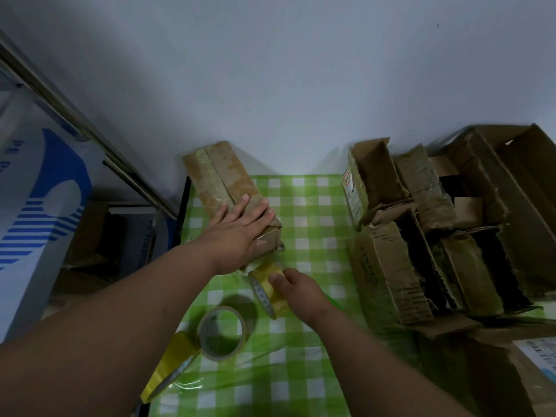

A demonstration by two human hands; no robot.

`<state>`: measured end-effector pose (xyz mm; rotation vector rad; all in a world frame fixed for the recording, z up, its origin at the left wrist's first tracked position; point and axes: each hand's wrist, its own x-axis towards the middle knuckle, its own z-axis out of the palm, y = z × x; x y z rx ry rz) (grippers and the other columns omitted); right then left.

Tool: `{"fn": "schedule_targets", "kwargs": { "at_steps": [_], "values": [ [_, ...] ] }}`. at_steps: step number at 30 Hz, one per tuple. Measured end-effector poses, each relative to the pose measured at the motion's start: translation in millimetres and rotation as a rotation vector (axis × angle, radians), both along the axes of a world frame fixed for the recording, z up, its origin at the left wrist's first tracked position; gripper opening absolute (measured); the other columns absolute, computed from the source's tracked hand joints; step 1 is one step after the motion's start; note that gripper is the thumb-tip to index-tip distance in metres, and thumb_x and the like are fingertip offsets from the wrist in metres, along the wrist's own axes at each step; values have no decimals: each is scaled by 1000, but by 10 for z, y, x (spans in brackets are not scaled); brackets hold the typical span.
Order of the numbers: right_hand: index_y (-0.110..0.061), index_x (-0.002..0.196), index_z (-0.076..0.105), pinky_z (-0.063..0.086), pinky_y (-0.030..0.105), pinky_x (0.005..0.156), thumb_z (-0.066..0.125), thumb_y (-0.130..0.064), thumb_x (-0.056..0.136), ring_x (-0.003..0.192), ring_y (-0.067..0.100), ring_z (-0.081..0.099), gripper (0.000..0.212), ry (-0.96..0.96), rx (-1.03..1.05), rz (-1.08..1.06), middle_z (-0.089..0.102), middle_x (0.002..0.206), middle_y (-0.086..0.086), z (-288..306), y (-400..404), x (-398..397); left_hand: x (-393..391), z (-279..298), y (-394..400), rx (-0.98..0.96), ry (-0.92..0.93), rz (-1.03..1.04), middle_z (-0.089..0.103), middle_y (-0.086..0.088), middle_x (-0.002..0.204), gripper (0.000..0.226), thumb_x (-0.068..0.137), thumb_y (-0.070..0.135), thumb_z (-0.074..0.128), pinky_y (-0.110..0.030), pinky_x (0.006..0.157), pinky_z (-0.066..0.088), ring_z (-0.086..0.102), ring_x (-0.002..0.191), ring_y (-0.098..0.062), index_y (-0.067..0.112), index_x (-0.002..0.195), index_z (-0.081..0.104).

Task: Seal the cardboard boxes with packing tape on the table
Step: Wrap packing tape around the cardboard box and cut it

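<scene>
A long closed cardboard box [219, 173] lies on the green checked tablecloth [310, 206], running from the wall towards me. My left hand [240, 233] presses flat on the box's near end, fingers straight. Just below that end, my right hand [296, 291] grips a yellow roll of packing tape [266, 288], held upright near the box's front face. A second, nearly clear tape roll [222, 334] stands on the cloth near my left forearm, and a third yellow roll [168, 362] lies at the table's left edge.
Several open, worn cardboard boxes [421, 236] crowd the right side of the table. A white wall stands behind. To the left, off the table, are a blue and white carton [39, 206] and a metal rail [90, 130].
</scene>
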<state>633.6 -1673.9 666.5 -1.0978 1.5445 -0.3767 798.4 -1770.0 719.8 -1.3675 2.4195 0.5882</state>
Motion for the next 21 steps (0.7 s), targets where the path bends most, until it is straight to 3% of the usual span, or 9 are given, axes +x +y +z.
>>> {"fn": "schedule_targets", "kwargs": {
  "at_steps": [6,10,14,16,18,21],
  "values": [
    [-15,93,62,46,40,91,49,-46,99,94,22,59,34,-73,64,-8,65,97,5,3,77,-16,40,-52,58,-85,-61,-18,-33,21,149,73,100,57,31,-40,117,-16,-30,143,-13,38,150,-17],
    [-8,109,64,46,39,92,55,-24,96,108,29,60,22,-103,114,-11,67,113,13,20,39,-11,-12,-94,77,-121,-104,-17,-35,17,150,66,104,50,23,-45,119,-14,-29,145,-19,34,151,-20],
    [-10,105,64,46,43,91,57,-18,92,105,31,60,17,-88,114,20,66,110,13,22,44,-10,-4,-74,77,-113,-109,-20,-36,17,149,71,102,53,27,-45,119,-14,-29,145,-18,35,151,-20],
    [-17,94,61,45,38,83,56,-20,94,95,25,59,6,-86,109,43,65,101,7,26,57,-28,-2,-74,83,-105,-115,-21,-37,17,148,73,102,50,31,-45,119,-14,-29,145,-18,35,150,-22],
    [-25,82,54,40,30,71,55,-22,97,80,16,53,16,-75,82,49,58,86,-3,35,59,-43,-12,-94,90,-113,-126,-21,-39,16,147,76,103,40,35,-46,119,-14,-30,145,-20,34,149,-25],
    [-25,82,52,37,26,66,53,-23,99,77,12,50,17,-52,50,75,56,84,-4,45,60,-51,-22,-111,89,-117,-114,-20,-40,15,147,78,103,32,38,-44,117,-15,-31,144,-21,33,148,-26]
  ]
}}
